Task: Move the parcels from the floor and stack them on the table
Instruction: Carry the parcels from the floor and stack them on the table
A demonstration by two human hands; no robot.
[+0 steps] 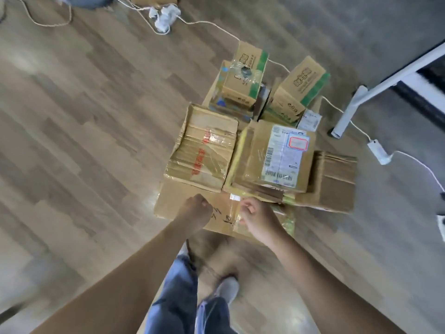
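Parcels all on the floor, one tight cluster. Base is a big flat carton (178,203) with handwriting on top, lying flat. On its far half sit two boxes side by side and touching: a red-print box (204,150) wrapped in clear tape on the left, and a labelled box (277,155) with a white shipping label and barcodes on the right. A plain corrugated box (334,179) butts against the labelled box's right side. Behind them are two small green-striped boxes, one left (245,75) and one right (301,90), both perched on other cartons and tilted.

The white table leg (349,112) stands just right of the pile, near the right green-striped box. A white cable (409,157) runs past the foot of the leg with an adapter block (378,150) on it. Another cable passes behind the pile to a white plug cluster (165,15) at the far edge. Floor (72,116) is wood laminate.

Left hand (196,210) is over the near half of the big flat carton, fingers curled tight into a fist, nothing in it. Right hand (255,215) is just beside it over the same carton, near a taped seam, fingers curled in too, nothing visibly gripped. Frame is blurred; can't tell whether either hand touches the cardboard. Hands are close together but apart.

Jeans (175,297) and a grey shoe (228,288) sit at the carton's near edge.
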